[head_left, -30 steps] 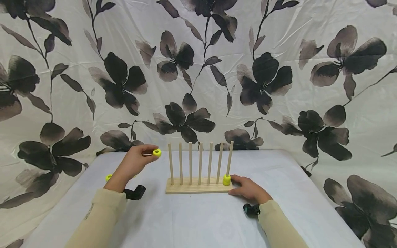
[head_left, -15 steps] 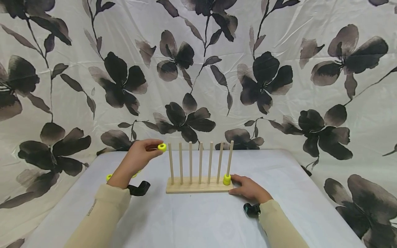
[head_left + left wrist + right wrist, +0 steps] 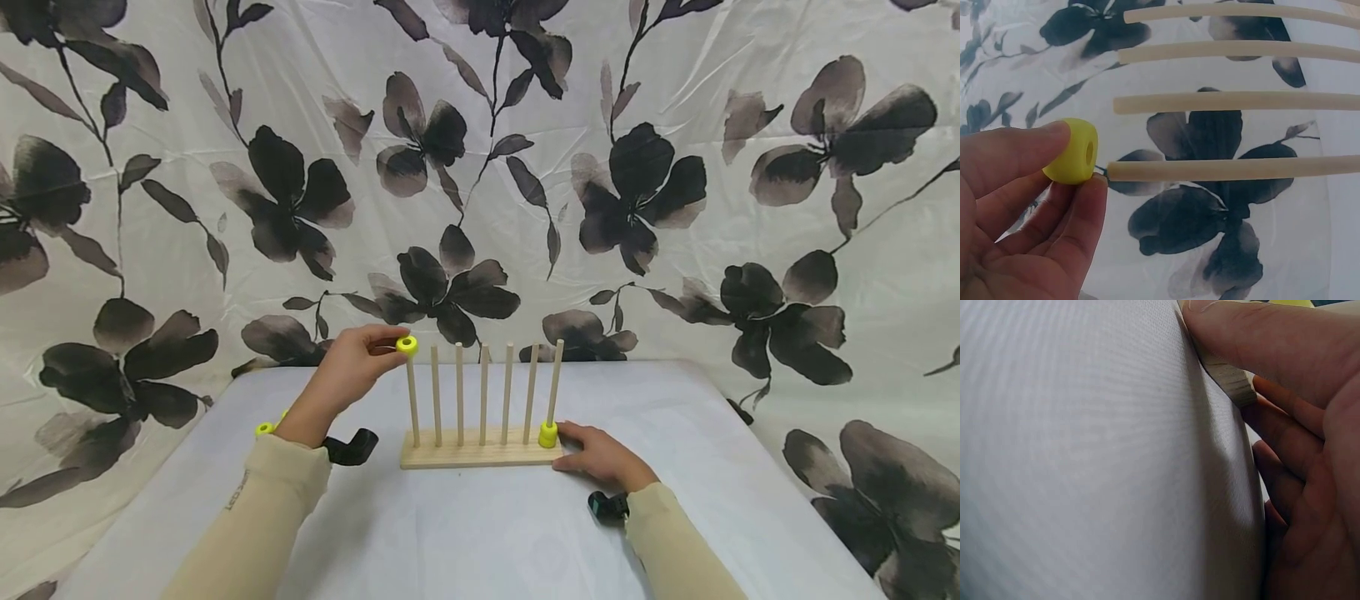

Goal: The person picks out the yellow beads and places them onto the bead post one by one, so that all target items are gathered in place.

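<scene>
Between thumb and fingertips my left hand (image 3: 345,371) pinches a yellow bead (image 3: 407,351) with a hole through it. In the head view the bead overlaps the top of the leftmost peg (image 3: 412,408) of a wooden peg rack (image 3: 472,457). The left wrist view shows the bead (image 3: 1066,159) just off the tip of the nearest peg (image 3: 1222,169), its hole facing that way. My right hand (image 3: 600,454) grips the rack's right end, thumb in front and fingers behind the base (image 3: 1229,378). Yellow beads (image 3: 548,437) sit stacked low on the rightmost peg.
More yellow beads (image 3: 264,428) lie on the table's left side, partly hidden by my left wrist. The rack stands on a white-covered table (image 3: 480,533). A floral cloth (image 3: 300,100) hangs behind it. Several bare pegs (image 3: 484,392) stand between the end pegs.
My left hand has moved right and up with the bead, from left of the rack to the top of the leftmost peg. The right hand and rack have stayed still.
</scene>
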The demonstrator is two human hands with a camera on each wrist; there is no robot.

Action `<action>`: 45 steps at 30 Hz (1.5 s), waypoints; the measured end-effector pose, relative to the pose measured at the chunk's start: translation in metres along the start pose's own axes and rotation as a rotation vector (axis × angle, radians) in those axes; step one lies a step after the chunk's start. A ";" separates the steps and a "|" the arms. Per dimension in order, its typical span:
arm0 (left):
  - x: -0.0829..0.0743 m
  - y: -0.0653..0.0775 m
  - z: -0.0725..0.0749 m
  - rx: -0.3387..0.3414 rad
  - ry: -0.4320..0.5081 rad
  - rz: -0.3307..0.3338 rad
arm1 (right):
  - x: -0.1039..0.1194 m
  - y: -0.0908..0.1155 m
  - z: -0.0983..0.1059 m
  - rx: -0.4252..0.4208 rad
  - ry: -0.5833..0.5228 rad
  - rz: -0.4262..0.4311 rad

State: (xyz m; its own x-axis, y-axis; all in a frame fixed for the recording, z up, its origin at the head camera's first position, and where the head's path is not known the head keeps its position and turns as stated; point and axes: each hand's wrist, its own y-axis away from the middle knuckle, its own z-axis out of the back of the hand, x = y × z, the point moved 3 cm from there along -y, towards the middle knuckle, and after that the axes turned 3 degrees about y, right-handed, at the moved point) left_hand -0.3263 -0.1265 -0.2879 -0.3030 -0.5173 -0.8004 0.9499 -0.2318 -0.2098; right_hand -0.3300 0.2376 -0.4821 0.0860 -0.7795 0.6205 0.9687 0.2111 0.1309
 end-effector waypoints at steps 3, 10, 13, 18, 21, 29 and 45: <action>-0.004 0.000 0.001 0.000 0.005 0.007 | 0.000 -0.002 0.001 -0.001 0.006 0.002; -0.021 -0.003 -0.004 -0.011 0.014 -0.026 | -0.002 -0.002 0.000 0.001 -0.002 -0.002; -0.028 -0.005 -0.008 -0.017 0.012 -0.038 | -0.002 -0.001 0.000 -0.001 -0.003 0.006; -0.036 -0.009 -0.017 0.000 0.055 -0.065 | -0.001 -0.001 0.000 -0.007 0.002 0.014; -0.039 -0.012 -0.022 0.008 0.076 -0.077 | -0.001 -0.001 0.001 -0.005 0.001 0.014; -0.049 -0.020 -0.036 0.038 0.110 -0.093 | 0.000 0.000 0.001 -0.004 -0.007 0.013; -0.068 -0.035 -0.060 0.110 0.116 -0.135 | 0.000 0.000 0.001 -0.011 -0.010 0.040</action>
State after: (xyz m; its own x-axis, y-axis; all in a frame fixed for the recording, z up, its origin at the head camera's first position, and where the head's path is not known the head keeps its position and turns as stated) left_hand -0.3347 -0.0341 -0.2598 -0.4103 -0.3782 -0.8298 0.8850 -0.3847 -0.2622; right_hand -0.3298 0.2384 -0.4816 0.1227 -0.7646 0.6327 0.9670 0.2356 0.0971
